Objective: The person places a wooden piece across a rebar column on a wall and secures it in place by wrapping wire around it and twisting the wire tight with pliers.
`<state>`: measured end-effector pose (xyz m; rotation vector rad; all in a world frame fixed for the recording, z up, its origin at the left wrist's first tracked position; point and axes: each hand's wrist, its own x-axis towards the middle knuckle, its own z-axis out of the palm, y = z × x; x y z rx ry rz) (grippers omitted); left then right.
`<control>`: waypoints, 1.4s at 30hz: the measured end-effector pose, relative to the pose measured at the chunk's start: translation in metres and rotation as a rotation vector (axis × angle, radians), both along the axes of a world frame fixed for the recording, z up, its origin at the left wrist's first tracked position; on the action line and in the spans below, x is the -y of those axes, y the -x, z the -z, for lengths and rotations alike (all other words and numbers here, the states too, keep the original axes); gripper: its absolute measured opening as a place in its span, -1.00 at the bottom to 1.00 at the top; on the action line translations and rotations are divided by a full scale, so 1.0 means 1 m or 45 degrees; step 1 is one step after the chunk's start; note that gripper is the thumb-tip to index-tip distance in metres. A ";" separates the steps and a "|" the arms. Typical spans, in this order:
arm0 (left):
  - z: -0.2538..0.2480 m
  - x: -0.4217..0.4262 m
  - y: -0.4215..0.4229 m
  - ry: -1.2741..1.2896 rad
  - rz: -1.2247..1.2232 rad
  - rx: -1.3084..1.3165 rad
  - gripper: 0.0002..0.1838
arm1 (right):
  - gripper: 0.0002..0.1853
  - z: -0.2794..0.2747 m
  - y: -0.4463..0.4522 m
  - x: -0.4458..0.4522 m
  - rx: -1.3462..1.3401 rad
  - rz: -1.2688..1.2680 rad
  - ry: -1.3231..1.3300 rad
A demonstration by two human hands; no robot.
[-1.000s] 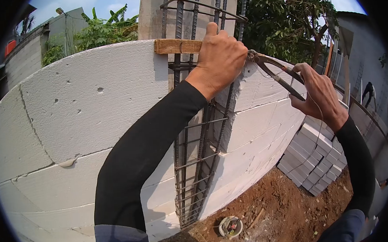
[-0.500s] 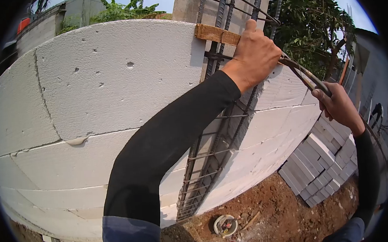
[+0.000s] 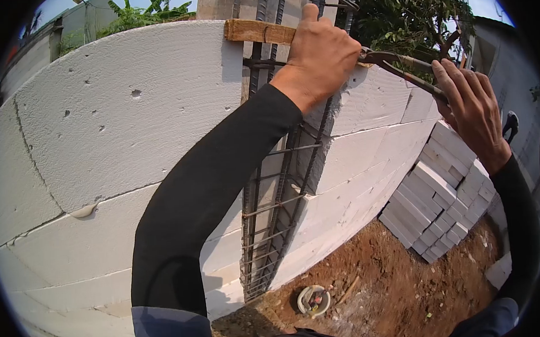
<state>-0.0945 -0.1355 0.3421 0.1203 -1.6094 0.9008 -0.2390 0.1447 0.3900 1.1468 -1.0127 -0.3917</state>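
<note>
My left hand [image 3: 325,56] is closed at the wooden strip [image 3: 260,32], which lies across the steel rebar cage [image 3: 277,192] between two white block walls. Its thumb points up and its fingertips are hidden. In my right hand [image 3: 474,106] is a pair of long-handled pincers [image 3: 402,64], handles spread apart. My fingers reach over the handle ends. The pincers' head is beside my left knuckles, and what its jaws touch is hidden.
The white block wall [image 3: 115,128] fills the left; another block wall [image 3: 367,157] runs back on the right. Below are a bucket [image 3: 313,301] with things inside and a stick [image 3: 348,290] on the dirt. Grey blocks [image 3: 433,190] are stacked at right; a person [image 3: 510,125] is farther off.
The pincer handles have spread apart, and my right fingers have straightened over them. My view has shifted to the right; my left hand stays at the wooden strip.
</note>
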 end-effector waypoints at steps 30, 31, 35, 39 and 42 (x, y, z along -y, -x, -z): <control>-0.002 -0.011 -0.007 -0.137 -0.172 0.150 -0.66 | -0.38 0.009 -0.015 0.017 2.074 0.088 -0.299; -0.002 -0.014 -0.010 -0.209 -0.225 0.225 -0.65 | -0.39 0.006 -0.011 0.017 2.224 0.088 -0.335; 0.037 -0.050 -0.020 -0.209 0.402 0.054 -0.42 | -0.35 0.003 0.007 0.015 2.278 -0.053 -0.384; 0.126 -0.156 -0.041 -0.791 1.064 0.604 0.02 | -0.37 0.020 0.010 0.016 1.029 -0.201 -0.113; 0.163 -0.189 -0.036 -0.955 1.213 0.761 0.09 | -0.43 0.030 -0.012 0.010 0.349 0.007 0.161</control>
